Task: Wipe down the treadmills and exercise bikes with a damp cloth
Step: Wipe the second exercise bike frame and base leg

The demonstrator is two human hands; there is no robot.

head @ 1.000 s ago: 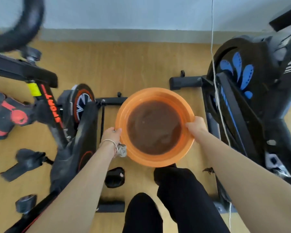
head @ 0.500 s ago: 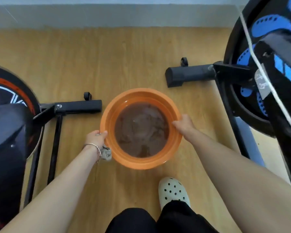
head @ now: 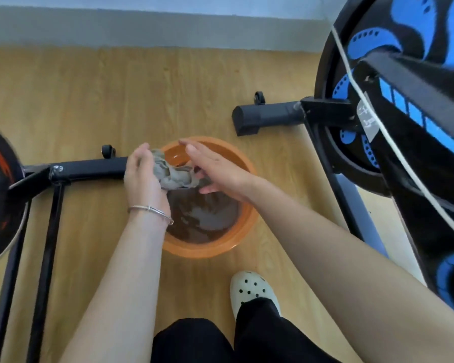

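An orange basin [head: 248,226] of murky brown water stands on the wooden floor between two exercise bikes. Above its far rim my left hand [head: 142,174] grips a crumpled grey cloth [head: 173,174]. My right hand [head: 215,171] is over the basin with fingers mostly straight; its lower fingers touch the cloth's right end. The black and orange bike [head: 0,184] is at the left, its base bar [head: 89,169] reaching to my left hand. The black and blue bike [head: 404,106] fills the right side.
The right bike's black foot bar [head: 265,119] lies just beyond the basin. A white cord [head: 378,121] hangs across that bike. My white clog [head: 252,289] and black trouser legs [head: 220,339] are near the basin's front. A grey skirting wall [head: 142,27] runs along the far edge.
Both hands have let go of the basin's rim, and the basin now rests on the floor. My left hand has brought the cloth up over the water and my right hand has come to it.
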